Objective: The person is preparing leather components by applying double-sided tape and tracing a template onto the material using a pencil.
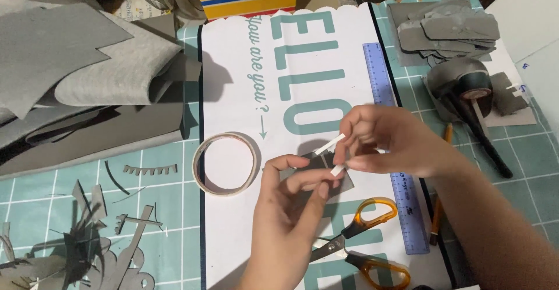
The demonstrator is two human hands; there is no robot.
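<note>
At the tabletop's far left edge lies a loose stack of grey felt sheets (pixel 75 63), and grey offcuts (pixel 87 249) litter the green cutting mat (pixel 169 156) toward the near left corner. Right of them a white printed sheet (pixel 233 80) runs up the middle, carrying one ring of tape (pixel 226 163) lying flat. The left hand (pixel 288 208) has its grip clamped on a small grey piece (pixel 317 170), thumb above and fingers below. The right hand (pixel 387 141) pinches a thin white strip (pixel 331 144) just over that piece; it looks like tape backing, though blur makes that uncertain. One pair of orange-handled scissors (pixel 364 240) lies near the near edge, one blue ruler (pixel 393 150) beside it. In the far right corner sit more grey cutouts (pixel 448 31) and a dark roll (pixel 463 83).
</note>
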